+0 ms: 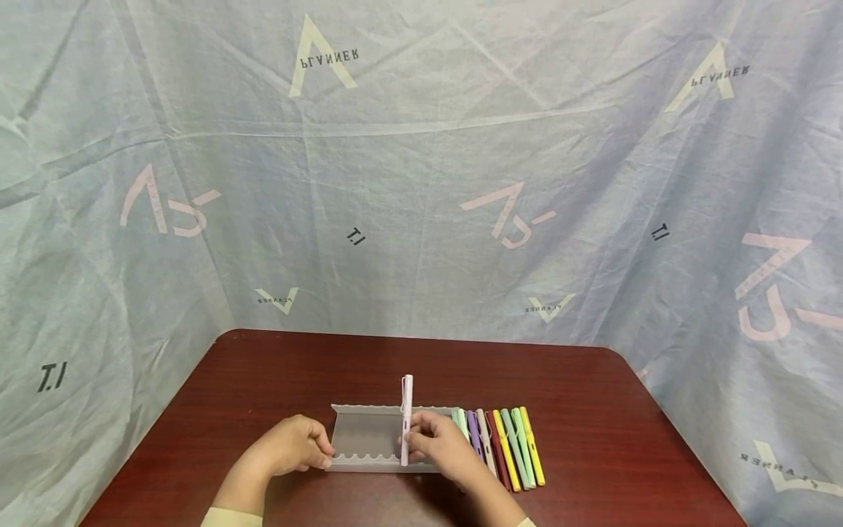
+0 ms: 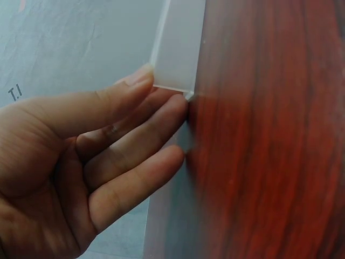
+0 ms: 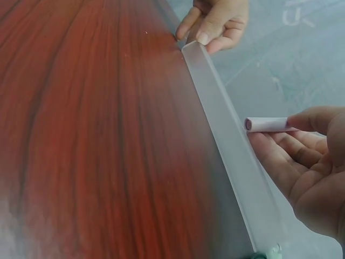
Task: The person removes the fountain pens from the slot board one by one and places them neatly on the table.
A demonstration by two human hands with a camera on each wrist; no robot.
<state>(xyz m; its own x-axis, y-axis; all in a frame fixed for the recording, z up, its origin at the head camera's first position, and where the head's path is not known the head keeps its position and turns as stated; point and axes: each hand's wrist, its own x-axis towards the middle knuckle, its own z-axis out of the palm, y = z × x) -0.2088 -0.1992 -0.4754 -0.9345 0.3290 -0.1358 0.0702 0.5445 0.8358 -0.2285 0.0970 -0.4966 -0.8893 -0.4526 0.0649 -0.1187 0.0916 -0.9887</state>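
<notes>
A translucent pen tray with scalloped long edges lies on the table. My left hand holds its near left corner, the thumb on the upper edge and the fingers against the end, as the left wrist view shows. My right hand pinches a pale lilac pen between thumb and fingers. Clip side up, the pen points away from me over the tray, its near end overlapping the front scalloped edge. In the right wrist view the pen's round end stands beside the tray wall.
Several capped pens lie side by side at the tray's right end, among them a purple pen, a dark red pen and a yellow pen. The dark red wooden table is bordered by a printed grey cloth.
</notes>
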